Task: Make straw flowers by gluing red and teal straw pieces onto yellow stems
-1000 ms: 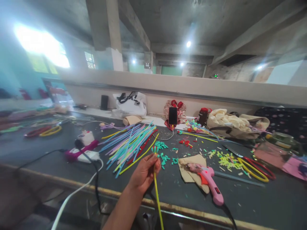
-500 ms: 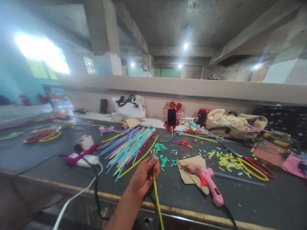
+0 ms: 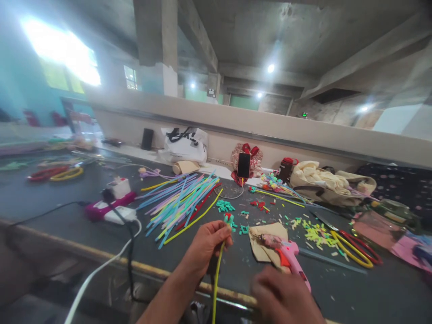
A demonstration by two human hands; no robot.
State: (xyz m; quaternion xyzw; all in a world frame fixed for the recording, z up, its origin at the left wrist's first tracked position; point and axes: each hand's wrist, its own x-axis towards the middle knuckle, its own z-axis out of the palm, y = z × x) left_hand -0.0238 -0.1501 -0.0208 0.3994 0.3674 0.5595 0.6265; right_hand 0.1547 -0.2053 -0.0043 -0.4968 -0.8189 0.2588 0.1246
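My left hand (image 3: 211, 245) pinches a long yellow pipe cleaner (image 3: 216, 279) near its top, where a small green and red tuft (image 3: 228, 219) pokes out above the fingertips. The stem hangs down past the table edge. Blurred by motion, my right hand (image 3: 285, 294) is beside the handle of a pink glue gun (image 3: 293, 256), and its fingers do not show clearly. That gun lies with its nozzle on a folded piece of brown card (image 3: 261, 254). Short green pieces (image 3: 225, 206) are scattered just beyond my left hand.
Many coloured pipe cleaners (image 3: 184, 200) lie in a pile at left centre. A power strip (image 3: 111, 208) with cables is nearer the left. To the right are yellow cut bits (image 3: 317, 234), scissors (image 3: 354, 249) and a glass jar (image 3: 381, 225). A phone (image 3: 243, 165) stands at the back.
My right hand has come into view at the lower right, near the glue gun. The left hand still holds the yellow pipe cleaner, slightly farther right; the view has tilted a little.
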